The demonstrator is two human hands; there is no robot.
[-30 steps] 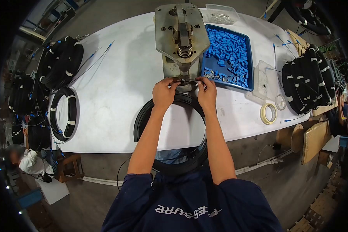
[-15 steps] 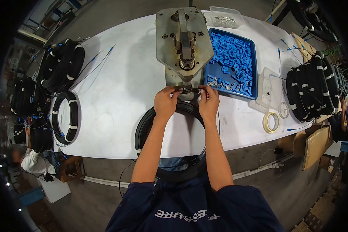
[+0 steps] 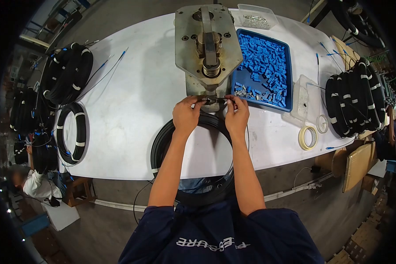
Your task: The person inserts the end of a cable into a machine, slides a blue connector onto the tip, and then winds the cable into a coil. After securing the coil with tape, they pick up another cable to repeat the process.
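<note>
A metal press [image 3: 209,48] stands at the back middle of the white table [image 3: 114,145]. My left hand [image 3: 187,115] is at the left of its lower tip, thumb and fingers pinched on something too small to make out. On the right side of the tip, my right hand [image 3: 236,115] is closed too, near a thin dark cable; what its fingertips grip is unclear. Between the hands a small dark piece lies under the press tip. A black cable coil [image 3: 162,141] rests below my hands, overhanging the table's front edge, partly behind my forearms.
Right of the press sits a blue tray [image 3: 289,75] of blue connectors, with a clear box [image 3: 268,20] of small parts behind. Tape rolls [image 3: 307,138] and bundled coils [image 3: 355,99] are farther right. More coils [image 3: 68,72] lie left. A person [image 3: 39,184] is at far left.
The view has shifted slightly, so the press and table sit a little more to the left and higher. Both hands keep nearly the same pose at the press tip.
</note>
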